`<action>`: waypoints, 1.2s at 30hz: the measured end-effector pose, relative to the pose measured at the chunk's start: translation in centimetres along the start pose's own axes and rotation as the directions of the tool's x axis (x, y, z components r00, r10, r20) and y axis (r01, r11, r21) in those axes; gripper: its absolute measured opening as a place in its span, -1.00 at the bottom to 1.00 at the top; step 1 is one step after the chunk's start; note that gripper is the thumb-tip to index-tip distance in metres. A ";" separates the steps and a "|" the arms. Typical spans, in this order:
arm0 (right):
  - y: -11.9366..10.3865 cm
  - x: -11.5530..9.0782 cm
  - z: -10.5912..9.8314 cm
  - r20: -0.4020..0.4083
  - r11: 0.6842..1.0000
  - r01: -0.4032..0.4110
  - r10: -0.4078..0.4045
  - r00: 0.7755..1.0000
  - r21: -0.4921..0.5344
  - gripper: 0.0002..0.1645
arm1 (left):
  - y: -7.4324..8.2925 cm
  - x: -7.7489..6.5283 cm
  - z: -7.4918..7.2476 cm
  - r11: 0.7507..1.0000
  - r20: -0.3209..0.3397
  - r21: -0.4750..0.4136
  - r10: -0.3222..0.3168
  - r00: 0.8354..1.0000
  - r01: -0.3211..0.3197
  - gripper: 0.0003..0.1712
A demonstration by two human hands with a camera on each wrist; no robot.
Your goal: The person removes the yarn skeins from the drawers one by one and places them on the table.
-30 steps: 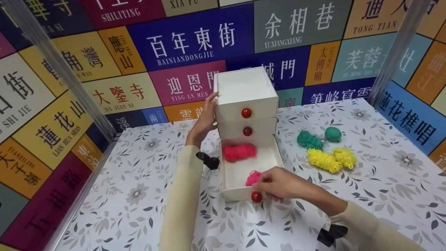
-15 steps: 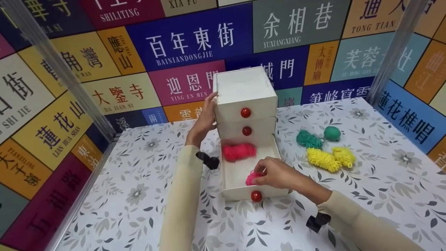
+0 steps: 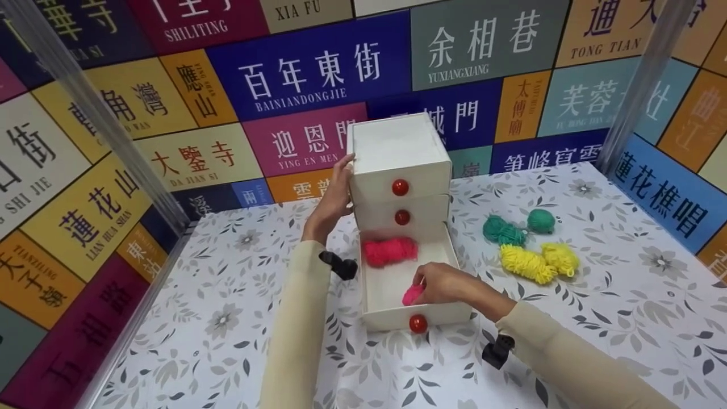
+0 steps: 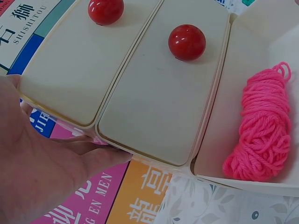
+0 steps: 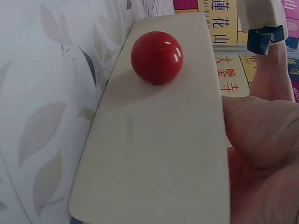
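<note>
Inside the pulled-out white bottom drawer [image 3: 386, 321], near its front edge, we have a small bright-pink yarn ball [image 3: 411, 295], pinched by the right hand [image 3: 446, 283]; fingertips hidden behind the drawer front in the right wrist view. Right wrist crosses over the drawer's right edge. Left hand [image 3: 334, 197]: fingers mostly straight, resting against the left side of the white boxy three-drawer cabinet [image 3: 397, 149], upper two drawers closed. We log a hot-pink wound yarn skein [image 3: 390, 251] at the drawer's back left, bare drawer floor between it and the ball. Past the right edge, well apart, we see a green yarn skein [image 3: 503, 229] just beside a round green yarn ball [image 3: 541, 221], then a yellow yarn skein [image 3: 527, 264] touching a yellow yarn bundle [image 3: 560, 259]. Desk [image 3: 216, 363]: white, grey leaf-and-flower print. Behind, we get a multicoloured lettered wall [image 3: 318, 62], clear upright posts [image 3: 642, 94] both sides.
</note>
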State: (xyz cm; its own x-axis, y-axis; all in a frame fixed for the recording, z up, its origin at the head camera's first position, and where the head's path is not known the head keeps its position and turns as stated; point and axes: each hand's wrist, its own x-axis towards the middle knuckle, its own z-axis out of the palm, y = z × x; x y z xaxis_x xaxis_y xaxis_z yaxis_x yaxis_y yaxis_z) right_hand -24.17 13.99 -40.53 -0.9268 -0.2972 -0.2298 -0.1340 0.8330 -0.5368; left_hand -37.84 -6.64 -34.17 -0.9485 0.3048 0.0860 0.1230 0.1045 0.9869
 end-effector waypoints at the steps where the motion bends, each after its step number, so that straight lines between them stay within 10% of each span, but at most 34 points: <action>1: 0.0 0.1 0.1 0.003 1.000 -0.004 0.004 1.000 -0.009 -0.71 | 0.0 0.0 0.0 1.000 0.000 0.001 0.002 1.000 -0.002 -0.43; 19: 0.8 0.3 0.3 -0.091 0.990 0.016 -0.003 0.996 0.142 -0.64 | 0.0 -0.2 0.0 1.000 0.000 0.024 0.003 1.000 -0.003 -0.44; 36: 1.5 -3.1 -4.0 -0.092 0.924 0.091 -0.061 0.994 0.372 -0.51 | 0.1 -0.2 0.2 0.999 -0.013 0.038 0.002 1.000 -0.002 -0.44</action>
State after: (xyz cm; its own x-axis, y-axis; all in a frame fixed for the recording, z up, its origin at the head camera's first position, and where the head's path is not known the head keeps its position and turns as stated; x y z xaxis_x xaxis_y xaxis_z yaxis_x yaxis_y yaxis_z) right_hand -22.94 18.06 -37.38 -0.9452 -0.3033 -0.1212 -0.0776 0.5691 -0.8186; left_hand -37.61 -6.50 -34.16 -0.9518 0.2931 0.0901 0.1359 0.1398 0.9808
